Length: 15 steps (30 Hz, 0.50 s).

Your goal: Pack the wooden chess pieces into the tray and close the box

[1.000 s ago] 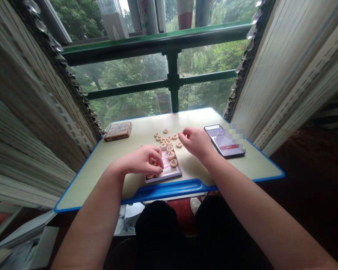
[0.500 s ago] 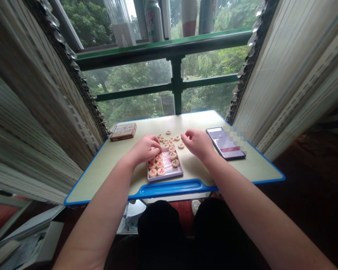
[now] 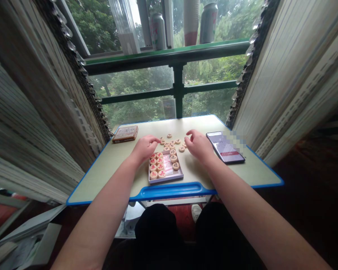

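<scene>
A shallow white box [image 3: 179, 177] on the small table holds round wooden Chinese chess pieces: red-marked ones [image 3: 160, 167] in two columns at its left, black-marked ones [image 3: 174, 158] down its right side. Beyond the box, several loose black-marked pieces [image 3: 172, 146] lie on the tabletop. My left hand [image 3: 144, 148] is over the box's far left corner, its fingers stretched toward a loose piece [image 3: 161, 139]; whether they touch it I cannot tell. To the right of the loose pieces, my right hand [image 3: 198, 145] has thumb and index finger apart beside a partly hidden piece [image 3: 184, 145].
A phone [image 3: 226, 147] lies at the table's right. A flat brown box [image 3: 125, 134] sits at the far left. The blue-edged table [image 3: 107, 172] has a blue trough [image 3: 170, 190] along its front. Cans [image 3: 208, 24] and a cup stand on the window ledge behind.
My left hand has moved from inside the box toward the loose pieces, uncovering the far red-marked pieces. My right hand's index finger and thumb have spread. The view has tilted slightly up.
</scene>
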{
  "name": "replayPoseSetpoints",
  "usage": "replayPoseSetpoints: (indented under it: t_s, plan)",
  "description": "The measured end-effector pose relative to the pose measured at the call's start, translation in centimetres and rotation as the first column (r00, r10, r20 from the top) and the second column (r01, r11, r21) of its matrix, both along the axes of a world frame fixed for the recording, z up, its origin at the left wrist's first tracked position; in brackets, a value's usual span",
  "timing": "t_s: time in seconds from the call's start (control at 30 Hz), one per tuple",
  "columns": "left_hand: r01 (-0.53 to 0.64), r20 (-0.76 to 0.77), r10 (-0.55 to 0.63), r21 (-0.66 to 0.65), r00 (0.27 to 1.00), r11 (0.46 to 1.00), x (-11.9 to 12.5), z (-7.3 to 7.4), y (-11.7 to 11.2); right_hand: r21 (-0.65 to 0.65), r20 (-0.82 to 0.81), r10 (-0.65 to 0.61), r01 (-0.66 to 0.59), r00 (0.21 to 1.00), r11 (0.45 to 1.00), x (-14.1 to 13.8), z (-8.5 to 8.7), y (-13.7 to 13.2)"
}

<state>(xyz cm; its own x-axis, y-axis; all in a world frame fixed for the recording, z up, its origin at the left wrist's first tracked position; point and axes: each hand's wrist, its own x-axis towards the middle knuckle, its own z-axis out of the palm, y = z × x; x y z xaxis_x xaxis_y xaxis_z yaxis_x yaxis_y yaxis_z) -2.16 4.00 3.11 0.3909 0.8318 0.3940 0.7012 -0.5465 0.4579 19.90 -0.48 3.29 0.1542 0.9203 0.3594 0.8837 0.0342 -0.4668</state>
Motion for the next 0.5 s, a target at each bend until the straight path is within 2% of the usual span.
replayPoseSetpoints:
  t_s: [0.07, 0.13, 0.23, 0.37, 0.5]
  plan:
    - [-0.056, 0.003, 0.057, -0.045, 0.998, 0.997, 0.1, -0.4, 0.3, -0.003, 0.032, -0.007, 0.008, 0.999, 1.000, 0.2, -0.5, 0.4]
    - [-0.085, 0.003, 0.086, -0.115, 0.996, 0.990, 0.1, -0.8, 0.7, -0.059, 0.059, -0.008, 0.011, 0.998, 0.998, 0.5, -1.0, 0.8]
    - [-0.098, 0.061, 0.113, -0.211, 0.992, 0.973, -0.1, -1.2, 1.1, -0.120, 0.037, 0.048, -0.043, 0.998, 0.992, 0.7, -1.6, 1.2]
    - [-0.125, 0.145, 0.160, -0.224, 0.976, 0.967, -0.1, -1.4, 1.3, -0.123, 0.024, 0.117, -0.114, 0.993, 0.986, 0.8, -1.8, 1.3]
    - [-0.093, 0.183, 0.142, -0.252, 0.973, 0.963, 0.0, -1.6, 1.2, -0.141, 0.020, 0.135, -0.131, 0.991, 0.981, 0.8, -1.8, 1.4]
